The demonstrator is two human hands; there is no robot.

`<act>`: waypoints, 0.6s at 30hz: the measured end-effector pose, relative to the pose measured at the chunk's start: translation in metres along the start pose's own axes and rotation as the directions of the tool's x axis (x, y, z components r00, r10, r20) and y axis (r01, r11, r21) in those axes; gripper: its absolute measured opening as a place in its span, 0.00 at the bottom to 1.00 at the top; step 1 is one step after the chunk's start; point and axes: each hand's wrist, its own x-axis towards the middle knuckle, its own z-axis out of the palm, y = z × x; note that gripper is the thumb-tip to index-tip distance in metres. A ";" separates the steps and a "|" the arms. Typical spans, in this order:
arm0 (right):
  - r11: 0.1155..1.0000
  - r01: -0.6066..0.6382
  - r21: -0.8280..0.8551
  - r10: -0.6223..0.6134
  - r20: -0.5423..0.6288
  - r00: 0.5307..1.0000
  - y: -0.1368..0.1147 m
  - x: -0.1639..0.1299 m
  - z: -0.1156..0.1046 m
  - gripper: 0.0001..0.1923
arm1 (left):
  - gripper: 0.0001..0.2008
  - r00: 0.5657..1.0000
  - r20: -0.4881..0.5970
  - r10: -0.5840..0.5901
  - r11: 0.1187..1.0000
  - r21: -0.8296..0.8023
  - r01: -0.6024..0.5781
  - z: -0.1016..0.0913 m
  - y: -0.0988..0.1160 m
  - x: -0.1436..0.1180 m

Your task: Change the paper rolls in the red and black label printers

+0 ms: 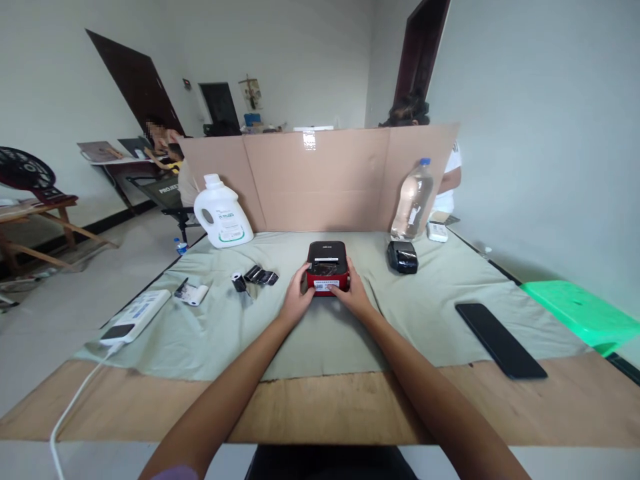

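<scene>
A small red and black label printer (327, 257) sits on the green cloth in front of me, a white sticker across its near face. My left hand (299, 295) grips its left side and my right hand (354, 292) its right side, with both thumbs on the near face. The fingers behind the sides are partly hidden. Left of my left hand lie a small black roll (239, 281) and a crumpled shiny black strip (261, 275). Farther left is a white paper roll (191, 293) with a loose dark-printed end.
A cardboard screen (320, 183) stands at the back, between a white jug (223, 217) and a clear bottle (413, 200). A black device (402, 257) and a phone (500, 340) lie right; a power strip (136, 317) lies left. Other people sit beyond the screen.
</scene>
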 end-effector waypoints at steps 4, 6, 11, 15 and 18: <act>0.996 -0.056 0.075 0.055 0.006 0.998 0.004 -0.001 0.001 0.53 | 0.35 0.993 0.114 0.004 0.994 -0.109 0.008 -0.004 -0.011 0.008; 0.994 -0.071 0.086 0.071 0.010 0.997 0.005 0.000 0.001 0.53 | 0.33 0.993 0.119 0.004 0.991 -0.135 0.012 -0.005 -0.016 0.012; 0.992 -0.076 0.100 0.076 0.007 0.997 0.004 0.000 0.000 0.53 | 0.27 0.996 0.083 -0.016 0.989 -0.147 0.028 -0.005 -0.021 0.020; 0.992 -0.078 0.096 0.078 0.005 0.997 0.002 0.000 0.000 0.53 | 0.23 0.999 0.046 -0.001 0.992 -0.129 0.007 -0.002 -0.022 0.024; 0.991 -0.076 0.108 0.075 0.011 0.997 0.001 0.000 0.000 0.53 | 0.21 0.999 -0.021 0.029 0.989 -0.145 -0.031 0.004 -0.023 0.027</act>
